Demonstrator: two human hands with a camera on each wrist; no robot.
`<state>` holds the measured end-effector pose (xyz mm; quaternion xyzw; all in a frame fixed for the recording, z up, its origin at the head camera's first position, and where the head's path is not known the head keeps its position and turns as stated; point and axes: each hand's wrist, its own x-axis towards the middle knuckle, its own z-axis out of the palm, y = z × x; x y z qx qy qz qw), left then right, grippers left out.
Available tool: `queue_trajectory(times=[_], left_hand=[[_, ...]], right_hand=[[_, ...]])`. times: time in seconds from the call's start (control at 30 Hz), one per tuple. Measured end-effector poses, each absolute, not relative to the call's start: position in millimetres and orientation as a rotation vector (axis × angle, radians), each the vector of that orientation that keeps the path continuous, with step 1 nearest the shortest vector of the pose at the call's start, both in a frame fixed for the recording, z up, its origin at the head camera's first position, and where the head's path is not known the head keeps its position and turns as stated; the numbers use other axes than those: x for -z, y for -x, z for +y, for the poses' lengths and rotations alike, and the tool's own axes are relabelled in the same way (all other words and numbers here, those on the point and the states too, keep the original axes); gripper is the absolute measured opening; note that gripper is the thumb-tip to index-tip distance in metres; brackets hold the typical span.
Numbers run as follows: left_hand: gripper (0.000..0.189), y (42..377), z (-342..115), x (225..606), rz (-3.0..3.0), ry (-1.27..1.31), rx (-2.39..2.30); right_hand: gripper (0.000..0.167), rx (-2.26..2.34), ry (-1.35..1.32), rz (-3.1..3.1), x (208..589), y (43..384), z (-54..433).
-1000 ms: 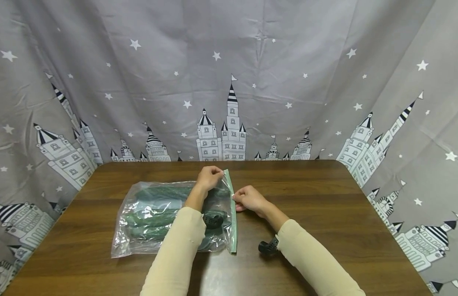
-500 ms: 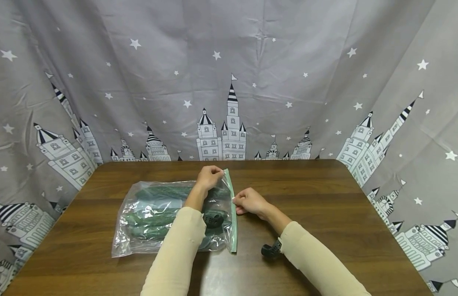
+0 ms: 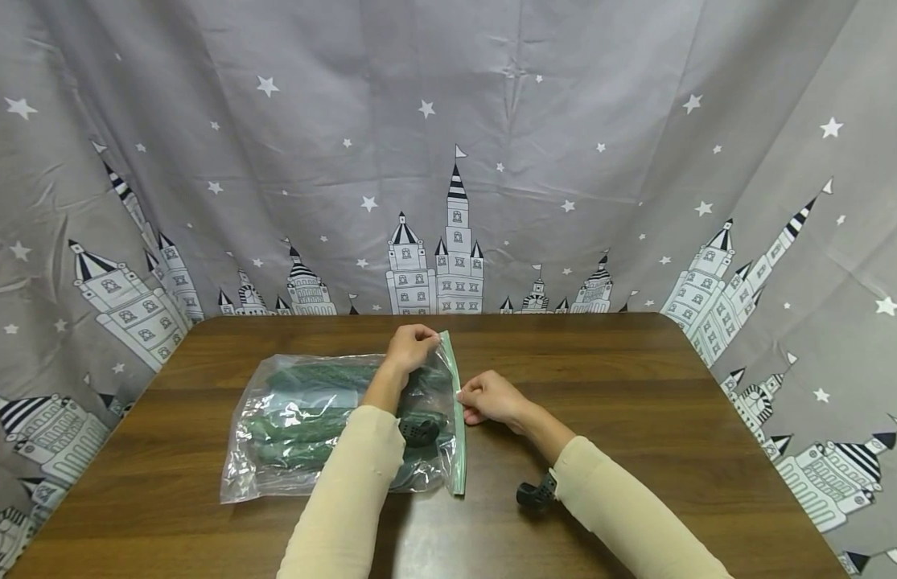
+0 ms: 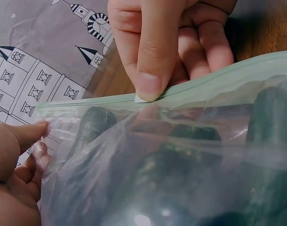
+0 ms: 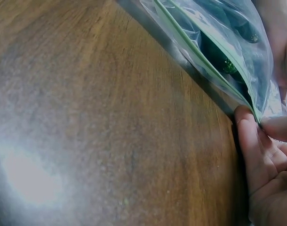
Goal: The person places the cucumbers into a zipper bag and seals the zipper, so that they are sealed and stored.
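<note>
A clear slider zip bag (image 3: 234,474) with a green strip (image 3: 458,458) lies on the table, holding several long dark green cucumbers (image 3: 303,430). My left hand (image 3: 408,350) pinches the bag by its far corner, beside the strip's far end. Between thumb and curled fingers, my right hand (image 3: 491,396) grips the strip's white slider (image 4: 142,99), partway along from that corner. In the right wrist view, the mouth gapes on the near side of the right fingers, with a cucumber end (image 5: 228,66) showing inside. My left forearm hides part of the bag.
The brown wooden table (image 3: 636,418) extends to both sides of the bag. Behind its far edge hangs a grey curtain (image 3: 564,104) printed with castles and stars. A black wrist mount (image 3: 417,433) on the left arm overhangs the bag; another (image 3: 536,492) is on the right.
My right hand has slid a short way along the strip toward me, with the slider in its pinch. The left hand keeps its place at the far corner.
</note>
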<state>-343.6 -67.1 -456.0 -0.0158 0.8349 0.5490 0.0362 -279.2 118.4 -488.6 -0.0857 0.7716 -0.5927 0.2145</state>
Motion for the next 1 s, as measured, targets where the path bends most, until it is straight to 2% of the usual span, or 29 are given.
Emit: queue_trajectory(times=[0.77,1.0], left_hand=[[0.013,346,-68,458,2.494,0.085,-1.757],[0.014,346,-69,458,2.496,0.072,-1.769]], right_hand=[[0.016,1.565,0.279,2.087,477,260,124],[0.017,1.497,0.376,2.123,477,247,126]])
